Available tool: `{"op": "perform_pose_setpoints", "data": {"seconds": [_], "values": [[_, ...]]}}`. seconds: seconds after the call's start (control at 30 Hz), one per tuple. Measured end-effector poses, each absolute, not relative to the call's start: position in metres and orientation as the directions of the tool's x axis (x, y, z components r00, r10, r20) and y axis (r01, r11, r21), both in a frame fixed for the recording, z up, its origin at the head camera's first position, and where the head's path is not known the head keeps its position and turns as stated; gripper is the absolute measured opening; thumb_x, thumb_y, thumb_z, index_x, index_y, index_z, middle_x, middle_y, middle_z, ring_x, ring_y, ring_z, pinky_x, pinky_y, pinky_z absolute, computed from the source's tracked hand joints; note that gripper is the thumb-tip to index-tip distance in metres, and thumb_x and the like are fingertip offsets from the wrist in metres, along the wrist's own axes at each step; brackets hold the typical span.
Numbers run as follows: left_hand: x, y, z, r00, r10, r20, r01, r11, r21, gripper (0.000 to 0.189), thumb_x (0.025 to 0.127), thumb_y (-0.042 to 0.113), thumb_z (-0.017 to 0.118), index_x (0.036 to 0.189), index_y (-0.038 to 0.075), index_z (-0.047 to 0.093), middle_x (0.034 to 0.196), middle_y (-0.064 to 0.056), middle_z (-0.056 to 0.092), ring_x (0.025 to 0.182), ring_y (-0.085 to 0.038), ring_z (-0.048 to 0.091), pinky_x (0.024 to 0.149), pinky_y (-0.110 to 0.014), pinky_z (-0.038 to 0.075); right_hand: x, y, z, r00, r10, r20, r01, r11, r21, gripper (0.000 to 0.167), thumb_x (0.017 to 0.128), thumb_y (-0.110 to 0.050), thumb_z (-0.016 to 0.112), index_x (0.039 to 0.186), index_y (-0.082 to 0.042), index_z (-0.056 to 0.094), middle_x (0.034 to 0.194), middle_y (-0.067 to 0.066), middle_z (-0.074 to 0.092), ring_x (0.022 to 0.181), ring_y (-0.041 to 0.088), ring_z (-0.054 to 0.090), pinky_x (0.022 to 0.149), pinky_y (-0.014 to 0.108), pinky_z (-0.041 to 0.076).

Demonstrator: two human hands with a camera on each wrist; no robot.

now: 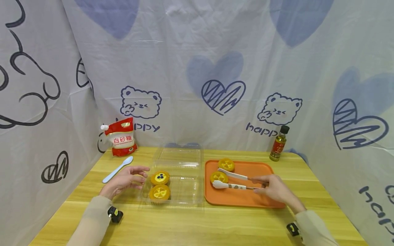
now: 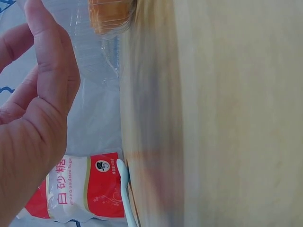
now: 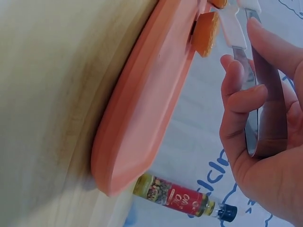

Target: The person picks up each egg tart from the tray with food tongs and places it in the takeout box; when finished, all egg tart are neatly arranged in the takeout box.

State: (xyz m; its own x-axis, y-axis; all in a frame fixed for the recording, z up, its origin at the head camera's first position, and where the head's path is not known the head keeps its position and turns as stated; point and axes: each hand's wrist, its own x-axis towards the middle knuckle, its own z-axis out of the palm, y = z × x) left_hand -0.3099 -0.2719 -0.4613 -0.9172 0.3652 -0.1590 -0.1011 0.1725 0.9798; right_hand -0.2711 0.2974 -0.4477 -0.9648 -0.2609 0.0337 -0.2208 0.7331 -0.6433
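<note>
My right hand [image 1: 274, 187] grips a pair of metal food tongs [image 3: 270, 113] with white, brown-spotted tips. The spread tips reach over the near egg tart [image 1: 219, 177] on the orange tray [image 1: 246, 201]; another tart [image 1: 226, 164] sits just behind it. My left hand [image 1: 127, 180], fingers loosely bent and holding nothing, hovers at the left side of a clear plastic box [image 1: 184, 191]. Inside the box's left end are a tart topped with dark berries [image 1: 160, 178] and, nearer me, a tart with yellow pieces [image 1: 159, 193]. The box's lid [image 1: 180, 155] stands open at the back.
A red and white bag of sugar [image 1: 123, 138] stands at the back left, with a pale blue spoon [image 1: 118, 169] lying in front of it. At the back right, behind the tray, a small oil bottle [image 1: 278, 145] stands near the patterned cloth [image 1: 178, 112].
</note>
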Motion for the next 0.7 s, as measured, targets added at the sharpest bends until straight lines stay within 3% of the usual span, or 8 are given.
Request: {"op": "perform_pose_setpoints", "data": {"seconds": [0.43,0.7], "values": [[-0.31,-0.2734,-0.4609,-0.915,0.371,-0.159,-0.101,0.172,0.98,0.059,0.091,0.003,0.063,0.143,-0.01,0.038,0.112,-0.015,0.057,0.085,-0.016,0.062,0.074,-0.033,0.061,-0.2705,0.2963,-0.4494,-0.965,-0.259,0.05,-0.232,0.742,-0.63,0.04,0.085,-0.024,0.076,0.124,-0.016,0.069,0.116,0.008,0.072,0.076,0.016,0.052,0.062,0.025,0.044],[-0.3095,-0.2713,-0.4605,-0.915,0.372,-0.156,-0.098,0.17,0.981,0.058,0.092,0.002,0.063,0.143,-0.009,0.038,0.114,-0.017,0.056,0.085,-0.017,0.062,0.074,-0.033,0.061,-0.2678,0.2919,-0.444,-0.966,-0.245,0.08,-0.239,0.738,-0.63,0.039,0.087,-0.028,0.074,0.124,-0.019,0.069,0.115,0.005,0.072,0.099,0.018,0.062,0.086,0.04,0.053]]}}
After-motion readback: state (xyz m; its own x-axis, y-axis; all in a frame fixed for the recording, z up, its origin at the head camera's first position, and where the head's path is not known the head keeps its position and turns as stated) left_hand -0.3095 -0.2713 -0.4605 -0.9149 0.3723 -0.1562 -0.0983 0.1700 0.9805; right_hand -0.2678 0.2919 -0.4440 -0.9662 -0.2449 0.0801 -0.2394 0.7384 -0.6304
